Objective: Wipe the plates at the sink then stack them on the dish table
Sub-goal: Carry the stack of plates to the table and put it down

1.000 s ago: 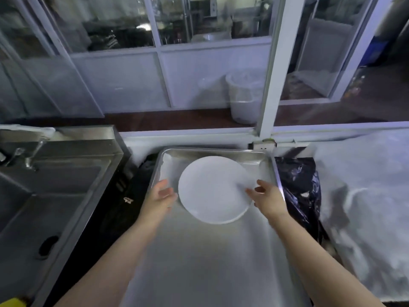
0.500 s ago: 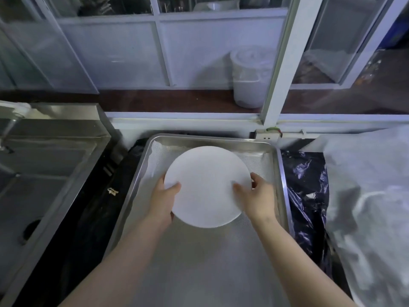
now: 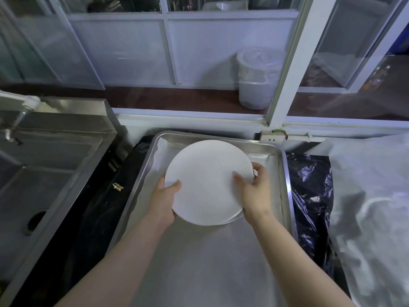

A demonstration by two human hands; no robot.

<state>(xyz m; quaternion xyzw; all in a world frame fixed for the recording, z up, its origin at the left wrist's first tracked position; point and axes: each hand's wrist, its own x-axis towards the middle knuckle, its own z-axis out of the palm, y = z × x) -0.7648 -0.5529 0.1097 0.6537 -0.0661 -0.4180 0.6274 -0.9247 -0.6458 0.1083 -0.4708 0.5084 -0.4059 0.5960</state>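
A round white plate (image 3: 207, 173) is held over the far half of a steel tray (image 3: 285, 173) lined with a mesh mat. My left hand (image 3: 162, 201) grips its lower left rim, thumb on top. My right hand (image 3: 254, 191) grips the right rim, thumb on the face and fingers curled behind the edge. The plate's near edge appears slightly raised off the mat. The steel sink (image 3: 44, 165) stands to the left.
A black plastic bag (image 3: 309, 196) lies right of the tray, and a clear plastic sheet (image 3: 371, 207) covers the surface beyond it. Dark plastic fills the gap between sink and tray. A window frame (image 3: 290, 63) and a white bucket (image 3: 256, 78) stand behind.
Both hands closed in from beside the plate and took hold of its rims. The plate has since shifted slightly toward me and its near edge has come up.
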